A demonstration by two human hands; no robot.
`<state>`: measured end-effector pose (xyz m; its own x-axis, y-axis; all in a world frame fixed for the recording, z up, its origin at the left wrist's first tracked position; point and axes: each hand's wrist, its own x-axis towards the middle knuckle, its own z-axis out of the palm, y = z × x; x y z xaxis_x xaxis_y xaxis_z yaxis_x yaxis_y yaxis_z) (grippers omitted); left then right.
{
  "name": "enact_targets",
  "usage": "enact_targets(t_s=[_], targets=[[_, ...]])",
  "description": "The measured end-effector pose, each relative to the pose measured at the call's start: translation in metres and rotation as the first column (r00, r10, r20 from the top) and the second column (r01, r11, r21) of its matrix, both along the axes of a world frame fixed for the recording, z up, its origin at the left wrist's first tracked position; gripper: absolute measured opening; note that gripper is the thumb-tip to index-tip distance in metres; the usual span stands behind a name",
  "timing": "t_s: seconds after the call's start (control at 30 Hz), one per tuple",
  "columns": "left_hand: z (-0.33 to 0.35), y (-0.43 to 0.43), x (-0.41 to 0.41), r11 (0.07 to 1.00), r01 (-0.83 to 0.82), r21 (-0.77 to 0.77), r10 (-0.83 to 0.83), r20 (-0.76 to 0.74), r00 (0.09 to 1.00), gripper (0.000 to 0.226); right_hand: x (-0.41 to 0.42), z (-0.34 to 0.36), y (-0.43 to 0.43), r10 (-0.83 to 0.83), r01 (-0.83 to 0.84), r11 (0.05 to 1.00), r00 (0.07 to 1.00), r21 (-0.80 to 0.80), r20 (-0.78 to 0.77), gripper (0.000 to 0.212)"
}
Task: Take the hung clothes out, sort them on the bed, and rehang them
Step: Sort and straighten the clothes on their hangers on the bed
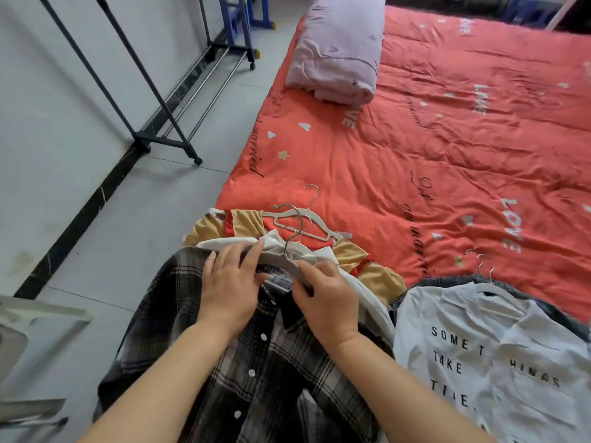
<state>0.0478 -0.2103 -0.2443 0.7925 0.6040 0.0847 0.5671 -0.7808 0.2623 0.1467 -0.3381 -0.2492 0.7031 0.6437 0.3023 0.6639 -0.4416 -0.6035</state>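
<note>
A dark plaid shirt (256, 372) with white buttons lies over the near-left corner of the red bed (431, 139). My left hand (230, 289) presses on its collar and fingers a white hanger (281, 260) at the neck. My right hand (326, 298) grips the hanger's right arm at the collar. Under the shirt lie a white garment (319, 254) and a yellow-and-red one (377, 276). Loose white hangers (297, 222) rest just beyond. A white printed shirt (495, 356) on a hanger lies to the right, over a dark garment.
A black clothes rack (166, 123) with no clothes in view stands on the tiled floor left of the bed. A folded lilac quilt (339, 49) lies at the bed's far left. Blue furniture legs (249, 17) stand at the back. A pale object (35, 330) sits at the lower left.
</note>
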Motion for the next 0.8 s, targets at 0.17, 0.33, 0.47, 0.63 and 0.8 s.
enact_targets(t_s=[0.17,0.33,0.47,0.63,0.8], targets=[[0.045,-0.010,-0.025,1.000,0.004,0.011,-0.004,0.065,0.998,0.050,-0.021,0.042,-0.022,0.012,-0.013,0.999,1.000,0.049,0.021,0.025],[0.081,-0.041,-0.059,0.991,0.133,0.003,-0.131,0.163,0.978,0.049,-0.052,0.076,-0.065,-0.023,0.012,0.993,0.996,0.118,0.090,0.031],[0.106,-0.059,-0.090,0.953,0.300,0.043,-0.302,0.231,0.925,0.049,-0.087,0.101,-0.104,-0.078,0.054,0.987,0.984,0.150,0.160,0.033],[0.128,-0.095,-0.122,0.887,0.446,0.122,-0.462,0.295,0.836,0.048,-0.140,0.128,-0.159,-0.198,0.163,0.974,0.950,0.158,0.243,0.032],[0.147,-0.148,-0.146,0.813,0.562,0.151,-0.578,0.328,0.747,0.051,-0.183,0.155,-0.227,-0.285,0.254,0.957,0.909,0.139,0.304,0.038]])
